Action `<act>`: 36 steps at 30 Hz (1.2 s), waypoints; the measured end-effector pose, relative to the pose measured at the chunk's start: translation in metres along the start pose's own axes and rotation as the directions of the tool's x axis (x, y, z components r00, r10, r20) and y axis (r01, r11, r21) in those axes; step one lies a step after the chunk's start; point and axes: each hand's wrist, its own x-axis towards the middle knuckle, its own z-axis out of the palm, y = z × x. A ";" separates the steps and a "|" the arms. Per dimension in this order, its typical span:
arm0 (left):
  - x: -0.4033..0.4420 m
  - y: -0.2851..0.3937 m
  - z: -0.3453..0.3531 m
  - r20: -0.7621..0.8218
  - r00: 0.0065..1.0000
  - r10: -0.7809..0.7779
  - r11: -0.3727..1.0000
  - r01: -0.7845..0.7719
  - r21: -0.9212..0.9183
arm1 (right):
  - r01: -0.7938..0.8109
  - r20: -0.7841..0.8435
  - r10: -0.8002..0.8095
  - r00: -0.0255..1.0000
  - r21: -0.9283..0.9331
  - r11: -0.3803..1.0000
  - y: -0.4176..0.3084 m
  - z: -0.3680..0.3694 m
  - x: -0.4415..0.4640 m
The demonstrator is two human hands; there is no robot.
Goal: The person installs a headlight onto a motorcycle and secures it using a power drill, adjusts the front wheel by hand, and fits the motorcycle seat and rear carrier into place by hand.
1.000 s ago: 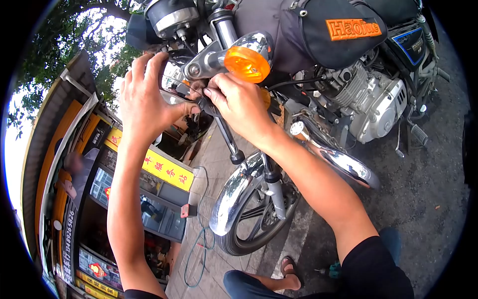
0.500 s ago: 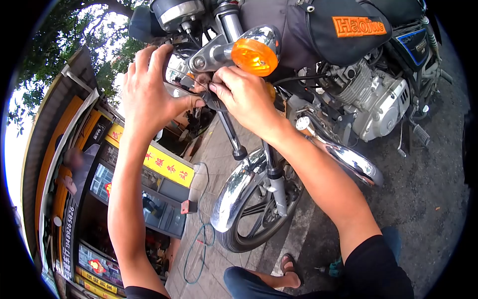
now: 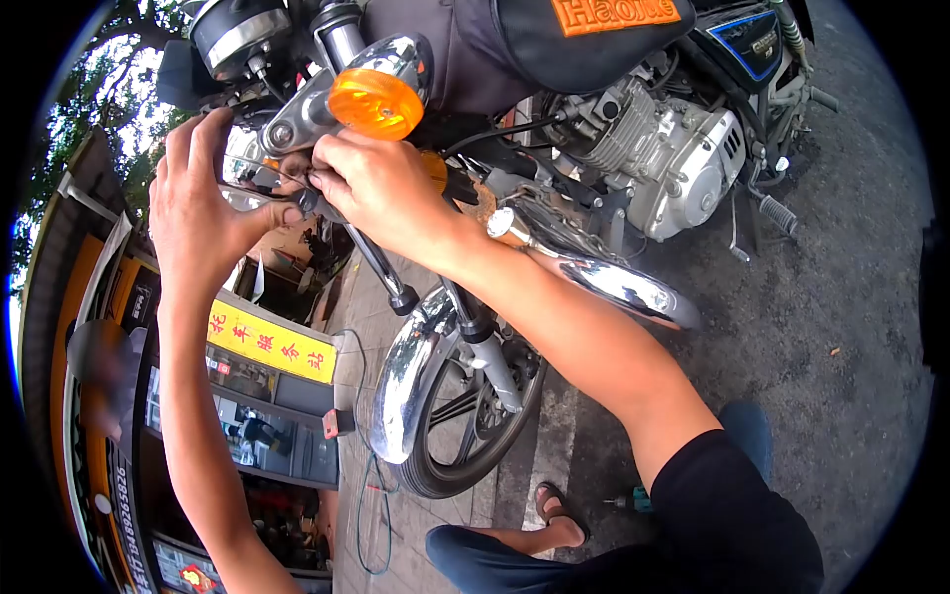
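Observation:
At the front of a motorcycle, my left hand [image 3: 201, 213] is curled round a shiny chrome headlight [image 3: 242, 153], fingers along its upper edge and thumb at its lower edge. My right hand [image 3: 381, 188] is close beside it, thumb and fingers pinched together at the side of the headlight. Whatever is in that pinch is too small and covered to make out. Directly above my right hand sits an orange turn signal [image 3: 376, 102] on its chrome stalk. A round gauge housing [image 3: 237, 40] is above the headlight.
Below are the chrome front fender [image 3: 396, 406] and front tyre [image 3: 435, 485]. The engine [image 3: 683, 193] is at right. A teal power tool [image 3: 641, 500] lies by my foot. A green hose [image 3: 368, 554] and red box [image 3: 337, 424] are near a shopfront, where another person [image 3: 104, 371] is.
My view has turned, so the motorcycle and both hands appear farther left and the shopfront sits lower. Both hands keep their places at the headlight.

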 end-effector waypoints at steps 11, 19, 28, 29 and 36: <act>0.000 0.000 0.003 -0.045 0.998 0.042 0.999 -0.041 0.013 | -0.032 0.029 0.033 0.999 -0.048 0.998 0.000 0.000 0.002; 0.000 -0.001 0.002 -0.021 1.000 0.014 1.000 -0.014 0.027 | -0.066 0.010 0.067 0.998 -0.050 0.997 -0.003 0.000 0.002; -0.001 -0.001 0.003 -0.045 0.998 0.034 0.999 -0.033 0.023 | -0.044 -0.005 0.044 0.999 -0.093 0.995 -0.002 0.003 0.002; -0.001 -0.001 0.003 -0.044 0.998 0.036 0.999 -0.035 0.022 | -0.040 0.006 0.041 0.999 -0.107 0.993 -0.002 0.003 0.001; -0.001 -0.002 0.004 -0.043 0.998 0.037 0.999 -0.036 0.014 | -0.006 0.039 0.012 0.999 -0.146 0.989 -0.001 0.002 0.002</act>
